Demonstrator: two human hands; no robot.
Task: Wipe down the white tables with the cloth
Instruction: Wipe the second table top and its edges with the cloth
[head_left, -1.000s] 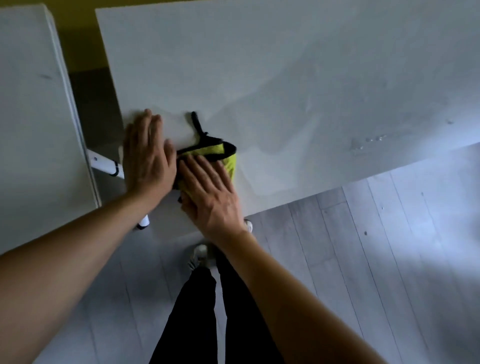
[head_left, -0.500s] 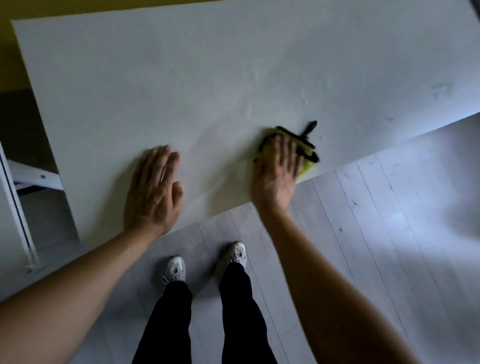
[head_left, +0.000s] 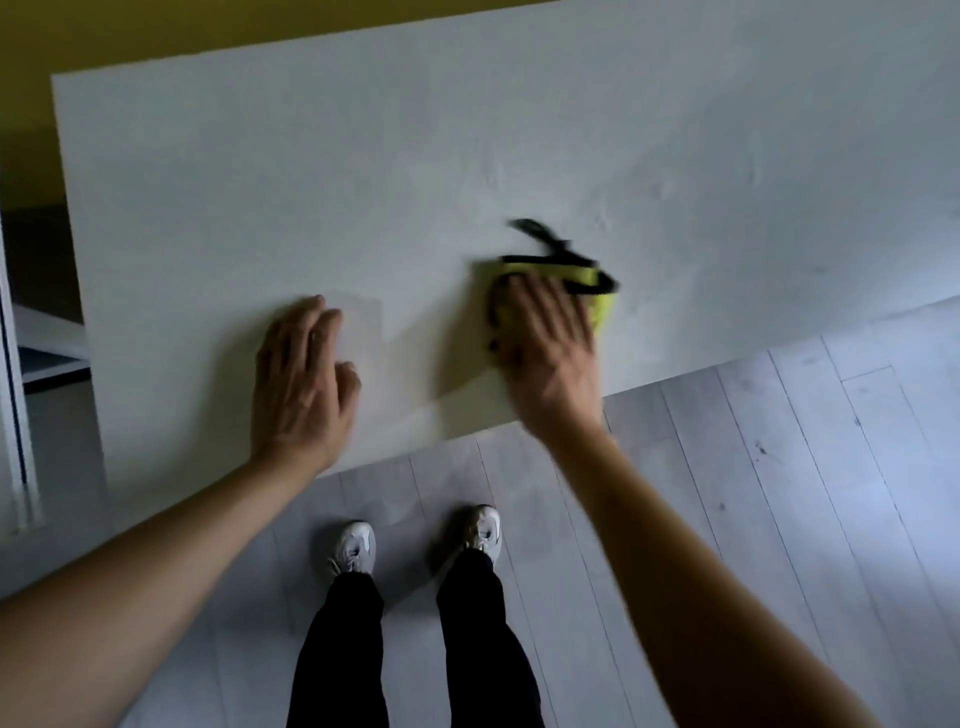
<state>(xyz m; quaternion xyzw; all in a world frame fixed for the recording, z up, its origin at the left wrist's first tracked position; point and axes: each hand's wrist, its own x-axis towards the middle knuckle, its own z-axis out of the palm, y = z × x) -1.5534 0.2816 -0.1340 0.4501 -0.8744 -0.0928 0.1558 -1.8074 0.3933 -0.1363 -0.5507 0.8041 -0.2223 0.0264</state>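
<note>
One white table (head_left: 415, 171), one yellow cloth (head_left: 597, 301): our right hand (head_left: 545, 348) presses it flat-fingered; left hand (head_left: 301, 379) flat, holding nothing.

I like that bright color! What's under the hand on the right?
A yellow-green cloth with black trim lies under the right hand on the white table. The hand hides most of it.

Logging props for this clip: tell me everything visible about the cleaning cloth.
The cloth is bright yellow-green with black edging and a black loop or strap trailing off its far side. It looks like soft fabric, bunched rather than spread flat, and is motion-blurred. It lies on the white table near the front edge, mostly covered by the right hand, whose straight fingers press it down. The left hand does not touch it.
</note>
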